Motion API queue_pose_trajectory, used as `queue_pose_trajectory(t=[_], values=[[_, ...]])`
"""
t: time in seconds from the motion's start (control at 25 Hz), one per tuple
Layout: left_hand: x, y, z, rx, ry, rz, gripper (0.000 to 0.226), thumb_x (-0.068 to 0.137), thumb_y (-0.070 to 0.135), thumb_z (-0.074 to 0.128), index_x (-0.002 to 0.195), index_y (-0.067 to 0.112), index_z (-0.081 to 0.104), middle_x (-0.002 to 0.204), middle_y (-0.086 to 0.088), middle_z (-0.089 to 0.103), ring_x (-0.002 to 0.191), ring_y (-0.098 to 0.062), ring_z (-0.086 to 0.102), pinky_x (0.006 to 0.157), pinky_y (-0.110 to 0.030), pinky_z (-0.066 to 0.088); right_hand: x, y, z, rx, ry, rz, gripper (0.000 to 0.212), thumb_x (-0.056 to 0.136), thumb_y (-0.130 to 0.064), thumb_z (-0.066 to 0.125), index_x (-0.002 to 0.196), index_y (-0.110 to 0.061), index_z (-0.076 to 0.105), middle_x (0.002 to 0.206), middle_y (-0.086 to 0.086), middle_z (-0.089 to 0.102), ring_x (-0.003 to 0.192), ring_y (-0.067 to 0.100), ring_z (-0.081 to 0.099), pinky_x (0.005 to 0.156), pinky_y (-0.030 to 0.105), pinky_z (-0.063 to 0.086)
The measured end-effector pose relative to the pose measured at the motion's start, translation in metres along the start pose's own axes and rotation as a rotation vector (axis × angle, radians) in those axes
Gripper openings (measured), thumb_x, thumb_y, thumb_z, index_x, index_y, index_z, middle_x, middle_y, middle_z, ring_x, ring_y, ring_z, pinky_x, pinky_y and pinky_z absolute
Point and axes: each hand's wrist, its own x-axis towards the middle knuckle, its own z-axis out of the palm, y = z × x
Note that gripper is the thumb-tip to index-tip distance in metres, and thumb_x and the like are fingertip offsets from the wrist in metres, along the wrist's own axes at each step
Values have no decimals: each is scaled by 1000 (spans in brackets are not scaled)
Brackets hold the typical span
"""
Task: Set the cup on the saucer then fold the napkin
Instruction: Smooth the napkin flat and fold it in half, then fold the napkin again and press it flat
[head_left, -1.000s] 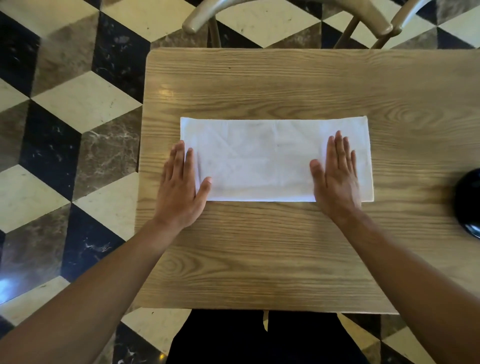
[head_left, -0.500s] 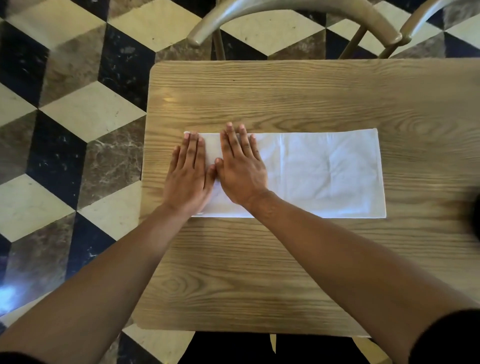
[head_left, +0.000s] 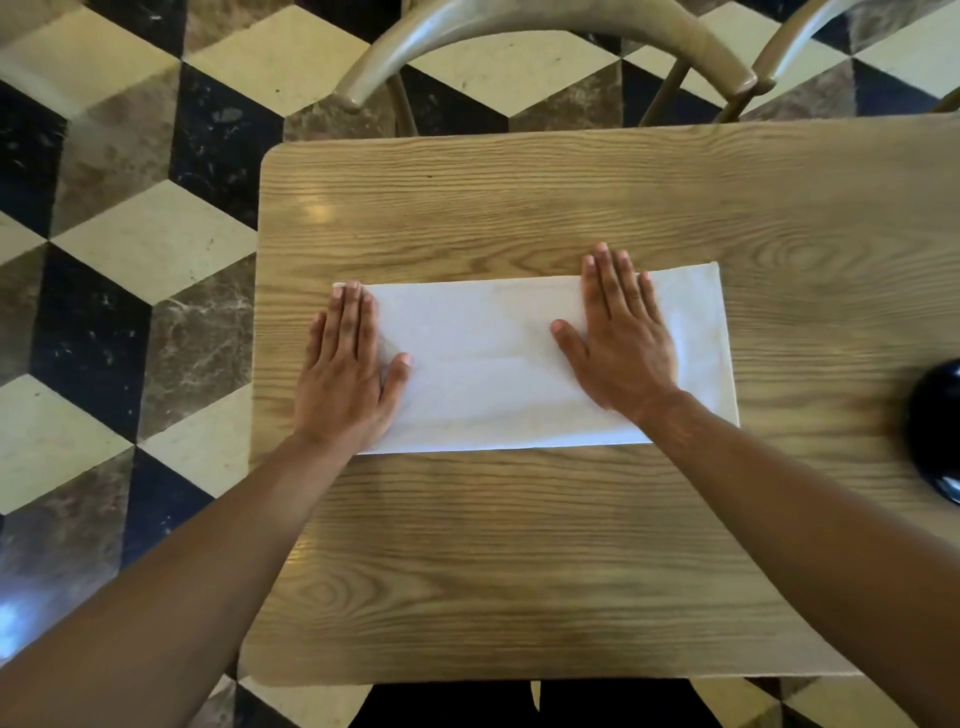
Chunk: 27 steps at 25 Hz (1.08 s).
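Observation:
A white napkin (head_left: 488, 364), folded into a long rectangle, lies flat in the middle of the wooden table (head_left: 519, 545). My left hand (head_left: 345, 371) presses palm down on its left end, fingers together. My right hand (head_left: 621, 338) lies flat on the right half, a strip of napkin showing beyond it. Both hands hold nothing. A glossy black rounded object (head_left: 935, 431), cut off by the right edge of the view, sits on the table; whether it is the cup or the saucer I cannot tell.
Two curved wooden chair backs (head_left: 545, 31) stand behind the table's far edge. The floor (head_left: 130, 208) around has a black, cream and brown cube pattern. The table's left edge is close to my left hand.
My right hand slid across the napkin from beside my left hand to the right half. My left hand stayed on the left end. The black object has come back into view.

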Motion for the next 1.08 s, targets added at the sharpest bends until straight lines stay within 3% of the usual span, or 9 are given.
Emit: queue_pose_trajectory(t=[0.2,0.52,0.64,0.76,0.88,1.0,1.08], values=[[0,1,-2,17,-13,3,82,103,57,23,163,6,3,173,-12,0,160,-23,-5,130,-43,4,-9,58,-10,-23,11,81,85,101,-61,24,162,-5,9,172,12,5,159,26,1,129,42,1],[0,3,-6,-12,-42,4,84,102,59,19,163,4,3,173,-13,-1,160,-24,-5,130,-45,5,-9,66,-11,85,58,46,77,103,-51,30,161,-4,14,171,12,8,159,25,3,129,42,3],[-1,3,-12,-24,-45,27,83,102,58,20,162,3,8,172,-17,2,160,-29,-1,129,-50,8,-19,68,-26,300,225,74,57,103,-28,47,152,0,37,163,19,32,151,34,28,123,44,22],[-8,19,-22,-36,50,70,73,103,50,33,157,1,27,168,-23,17,157,-38,14,127,-56,12,-45,76,-40,303,413,310,39,91,-18,57,128,-4,56,126,21,56,113,39,51,95,45,43],[-24,76,-25,-126,119,290,57,100,34,49,144,-2,48,157,-24,41,150,-41,35,124,-59,21,-76,82,-48,414,279,610,27,89,-20,57,114,-11,61,115,12,61,105,35,57,79,37,42],[-41,157,-24,-251,149,606,32,94,19,63,120,1,68,129,-17,66,127,-36,60,116,-55,38,-103,79,-51,467,161,777,18,89,-28,60,104,-20,64,108,3,66,101,28,61,77,32,38],[-47,209,-23,-324,149,701,22,90,14,68,108,3,72,113,-12,70,109,-34,67,107,-50,47,-117,75,-53,512,110,828,14,87,-29,64,98,-21,66,98,-2,70,98,25,64,78,31,42]])
